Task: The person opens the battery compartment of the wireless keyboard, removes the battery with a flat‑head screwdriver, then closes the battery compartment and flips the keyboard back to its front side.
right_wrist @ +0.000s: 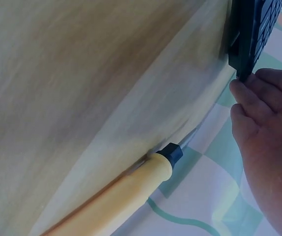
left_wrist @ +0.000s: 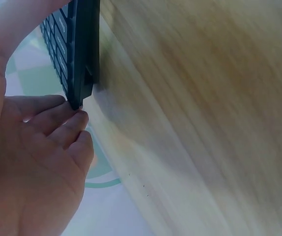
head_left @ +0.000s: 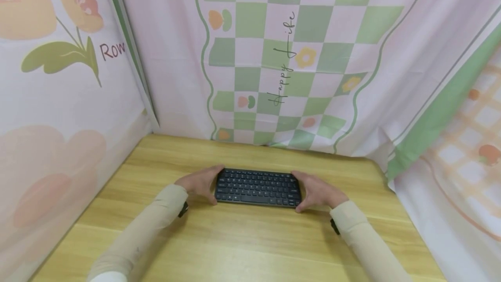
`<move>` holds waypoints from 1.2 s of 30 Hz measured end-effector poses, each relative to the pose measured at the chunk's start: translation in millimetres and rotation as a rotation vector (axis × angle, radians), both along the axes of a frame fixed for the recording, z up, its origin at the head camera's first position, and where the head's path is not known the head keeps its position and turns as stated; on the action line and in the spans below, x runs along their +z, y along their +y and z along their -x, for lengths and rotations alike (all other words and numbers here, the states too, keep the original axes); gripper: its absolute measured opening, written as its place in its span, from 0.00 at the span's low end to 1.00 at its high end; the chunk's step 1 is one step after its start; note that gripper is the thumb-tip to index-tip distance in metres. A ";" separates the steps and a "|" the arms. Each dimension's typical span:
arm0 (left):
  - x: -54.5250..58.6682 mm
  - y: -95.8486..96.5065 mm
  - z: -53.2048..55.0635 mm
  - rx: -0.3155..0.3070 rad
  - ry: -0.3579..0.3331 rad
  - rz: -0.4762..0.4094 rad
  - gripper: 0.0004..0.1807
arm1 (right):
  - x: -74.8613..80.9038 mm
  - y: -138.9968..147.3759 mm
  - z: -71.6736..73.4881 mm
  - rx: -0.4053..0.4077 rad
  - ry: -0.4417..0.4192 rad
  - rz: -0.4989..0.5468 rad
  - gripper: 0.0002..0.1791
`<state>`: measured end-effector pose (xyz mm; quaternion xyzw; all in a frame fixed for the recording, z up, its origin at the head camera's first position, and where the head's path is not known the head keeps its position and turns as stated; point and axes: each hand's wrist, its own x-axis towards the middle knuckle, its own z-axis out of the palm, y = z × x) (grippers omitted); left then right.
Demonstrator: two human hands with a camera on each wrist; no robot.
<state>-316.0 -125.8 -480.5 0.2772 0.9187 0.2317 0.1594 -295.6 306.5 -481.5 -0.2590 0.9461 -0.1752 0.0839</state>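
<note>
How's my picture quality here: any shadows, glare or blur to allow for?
Head view: bright overall, pale sheen on the tabletop, soft shadow beside the left sleeve, small legends on the keyboard hard to read; left wrist view: tabletop grain looks soft, shadowed near the keyboard; right wrist view: tabletop grain smeary.

The left hand (head_left: 200,183) and the right hand (head_left: 318,189) hold opposite short ends of a black keyboard (head_left: 258,187), a wooden bench (head_left: 250,247) beneath. Both sleeves (head_left: 146,221) are beige, and behind hangs a checked green-and-white curtain (head_left: 250,55) lettered "Happy Life".
</note>
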 end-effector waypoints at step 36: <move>43.0 -28.3 10.4 -0.045 0.100 -0.426 0.69 | 15.8 1.8 -4.8 0.029 0.016 0.051 0.76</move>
